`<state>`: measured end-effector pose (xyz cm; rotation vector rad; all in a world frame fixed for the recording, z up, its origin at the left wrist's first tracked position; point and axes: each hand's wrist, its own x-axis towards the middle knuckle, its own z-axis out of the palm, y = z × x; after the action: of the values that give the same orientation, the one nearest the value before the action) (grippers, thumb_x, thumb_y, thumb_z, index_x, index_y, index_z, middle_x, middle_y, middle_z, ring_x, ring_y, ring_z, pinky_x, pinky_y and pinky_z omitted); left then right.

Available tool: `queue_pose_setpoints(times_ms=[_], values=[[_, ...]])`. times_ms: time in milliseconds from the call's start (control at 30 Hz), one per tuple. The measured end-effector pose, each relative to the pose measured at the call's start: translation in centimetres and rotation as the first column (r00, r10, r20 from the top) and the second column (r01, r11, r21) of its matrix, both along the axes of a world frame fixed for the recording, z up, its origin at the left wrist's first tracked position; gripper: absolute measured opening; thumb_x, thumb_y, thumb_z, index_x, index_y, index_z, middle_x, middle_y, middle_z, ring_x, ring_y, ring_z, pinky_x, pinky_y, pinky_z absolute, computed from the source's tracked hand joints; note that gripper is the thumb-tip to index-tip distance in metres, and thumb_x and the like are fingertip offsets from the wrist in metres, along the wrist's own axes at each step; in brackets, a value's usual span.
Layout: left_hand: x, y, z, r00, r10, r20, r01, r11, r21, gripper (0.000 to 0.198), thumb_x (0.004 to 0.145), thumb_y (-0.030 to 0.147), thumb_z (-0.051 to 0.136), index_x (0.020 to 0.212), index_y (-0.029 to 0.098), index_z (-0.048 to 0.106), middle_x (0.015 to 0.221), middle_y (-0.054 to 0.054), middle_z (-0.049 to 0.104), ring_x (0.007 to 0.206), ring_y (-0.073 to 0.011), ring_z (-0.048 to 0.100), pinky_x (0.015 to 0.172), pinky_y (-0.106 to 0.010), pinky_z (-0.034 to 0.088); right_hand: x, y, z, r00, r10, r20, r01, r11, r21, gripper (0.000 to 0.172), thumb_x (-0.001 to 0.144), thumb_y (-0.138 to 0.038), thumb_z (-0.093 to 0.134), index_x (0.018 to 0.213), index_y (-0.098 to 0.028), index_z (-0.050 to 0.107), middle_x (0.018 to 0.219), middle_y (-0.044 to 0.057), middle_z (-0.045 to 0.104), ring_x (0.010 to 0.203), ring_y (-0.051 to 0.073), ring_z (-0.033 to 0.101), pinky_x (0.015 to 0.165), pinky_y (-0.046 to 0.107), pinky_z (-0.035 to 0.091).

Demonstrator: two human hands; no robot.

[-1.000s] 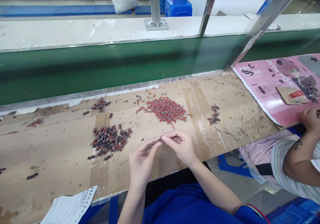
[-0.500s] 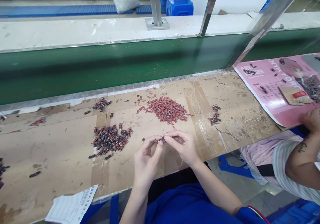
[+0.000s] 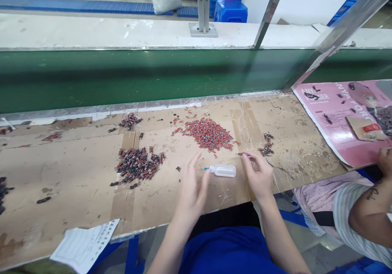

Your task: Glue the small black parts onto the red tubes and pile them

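My left hand [image 3: 194, 184] is open over the cardboard, thumb and fingers apart, with nothing between them. Beside it lies a small clear bottle [image 3: 225, 170] with a thin blue-green tip pointing left. My right hand [image 3: 258, 172] pinches a small dark part [image 3: 239, 154] between thumb and fingertips, to the right of the bottle. Above the hands is a heap of small red and silver parts [image 3: 210, 134]. Left of my left hand is a pile of dark and red parts [image 3: 139, 163]. A small cluster of dark parts [image 3: 267, 145] lies just beyond my right hand.
Cardboard [image 3: 76, 176] covers the bench. A green panel [image 3: 122, 76] and slanted metal post [image 3: 330, 37] stand behind it. A torn paper [image 3: 85, 241] hangs at the front left edge. At right, a person's arm [image 3: 372, 200] rests by a pink poster [image 3: 333, 131].
My hands have moved apart, the right one to the right with a small part. The bottle, hidden before, now shows between them. My left hand has opened. The view has shifted slightly.
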<state>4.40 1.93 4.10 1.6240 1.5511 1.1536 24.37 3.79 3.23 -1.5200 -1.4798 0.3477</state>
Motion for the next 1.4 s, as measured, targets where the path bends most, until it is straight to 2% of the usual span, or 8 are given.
queue_pose_setpoints(times_ms=[133, 200, 300, 467, 667, 900, 1100, 1400], values=[[-4.7, 0.1, -1.4, 0.947, 0.168, -0.275, -0.161, 0.986, 0.046, 0.034, 0.092, 0.042, 0.047, 0.114, 0.019, 0.060, 0.112, -0.013, 0.065, 0.107, -0.0271, 0.059, 0.093, -0.045, 0.047, 2.5, 0.1, -0.4, 0.971, -0.104, 0.213, 0.091, 0.993, 0.070, 0.022, 0.090, -0.036, 0.061, 0.100, -0.021, 0.073, 0.106, 0.013, 0.071, 0.104, 0.029, 0.063, 0.093, 0.050, 0.051], [-5.9, 0.2, -2.1, 0.900, 0.203, -0.386, -0.202, 0.978, 0.042, 0.035, 0.089, 0.048, 0.049, 0.102, 0.019, 0.064, 0.101, -0.011, 0.067, 0.096, -0.0282, 0.060, 0.088, -0.045, 0.046, 2.0, 0.1, -0.3, 0.958, 0.079, 0.277, -0.087, 0.996, 0.018, 0.028, 0.087, -0.040, 0.065, 0.107, -0.022, 0.071, 0.109, 0.013, 0.069, 0.106, 0.029, 0.061, 0.095, 0.051, 0.050], [-5.9, 0.4, -2.7, 0.849, 0.204, -0.488, -0.193, 0.978, 0.073, 0.033, 0.087, 0.050, 0.053, 0.089, 0.019, 0.065, 0.092, -0.010, 0.067, 0.088, -0.0284, 0.057, 0.084, -0.044, 0.045, 0.1, 0.1, -0.1, 0.869, 0.412, 0.275, -0.391, 0.911, -0.131, 0.042, 0.080, -0.044, 0.073, 0.115, -0.022, 0.067, 0.108, 0.012, 0.069, 0.104, 0.030, 0.058, 0.092, 0.051, 0.051], [-4.8, 0.5, -3.3, 0.834, 0.200, -0.514, -0.154, 0.979, 0.132, 0.028, 0.088, 0.043, 0.054, 0.081, 0.020, 0.067, 0.087, -0.011, 0.067, 0.087, -0.0292, 0.054, 0.082, -0.043, 0.044, -1.1, 0.4, -0.5, 0.821, 0.544, 0.172, -0.504, 0.833, -0.228, 0.028, 0.083, -0.034, 0.073, 0.107, -0.021, 0.068, 0.103, 0.011, 0.069, 0.104, 0.028, 0.058, 0.092, 0.048, 0.051], [-4.8, 0.8, -4.1, 0.896, 0.157, -0.416, -0.122, 0.986, 0.110, 0.023, 0.088, 0.032, 0.054, 0.076, 0.024, 0.071, 0.087, -0.008, 0.071, 0.091, -0.0286, 0.055, 0.086, -0.045, 0.041, -1.7, 0.1, -0.2, 0.891, 0.381, -0.246, -0.441, 0.856, -0.272, 0.033, 0.075, -0.042, 0.077, 0.101, -0.022, 0.071, 0.098, 0.007, 0.074, 0.085, 0.022, 0.068, 0.075, 0.035, 0.055], [-5.2, 1.0, -4.0, 0.935, 0.097, -0.341, -0.094, 0.995, 0.024, 0.016, 0.084, 0.026, 0.056, 0.081, 0.028, 0.072, 0.087, -0.005, 0.075, 0.098, -0.0293, 0.057, 0.091, -0.048, 0.036, -5.1, 0.8, 0.0, 0.718, 0.075, -0.692, -0.356, 0.894, -0.273, 0.030, 0.058, -0.042, 0.083, 0.076, -0.020, 0.073, 0.070, 0.002, 0.072, 0.059, 0.017, 0.064, 0.054, 0.027, 0.050], [-6.0, 1.2, -4.5, 0.918, 0.121, -0.377, -0.113, 0.993, 0.043, 0.011, 0.081, 0.030, 0.063, 0.080, 0.029, 0.074, 0.094, -0.006, 0.076, 0.105, -0.0324, 0.055, 0.093, -0.051, 0.031, -7.2, 0.8, -0.5, 0.628, -0.015, -0.778, -0.354, 0.885, -0.302, 0.023, 0.057, -0.038, 0.082, 0.068, -0.020, 0.074, 0.074, 0.005, 0.075, 0.069, 0.023, 0.069, 0.067, 0.033, 0.056], [-5.7, 1.1, -4.3, 0.903, 0.160, -0.398, -0.146, 0.987, 0.066, 0.018, 0.083, 0.035, 0.062, 0.071, 0.031, 0.074, 0.080, -0.005, 0.075, 0.103, -0.0338, 0.052, 0.096, -0.056, 0.023, -8.8, 0.0, -1.6, 0.733, -0.009, -0.680, -0.278, 0.908, -0.313, 0.025, 0.072, -0.041, 0.072, 0.067, -0.017, 0.070, 0.070, 0.006, 0.074, 0.065, 0.021, 0.067, 0.063, 0.032, 0.054]])
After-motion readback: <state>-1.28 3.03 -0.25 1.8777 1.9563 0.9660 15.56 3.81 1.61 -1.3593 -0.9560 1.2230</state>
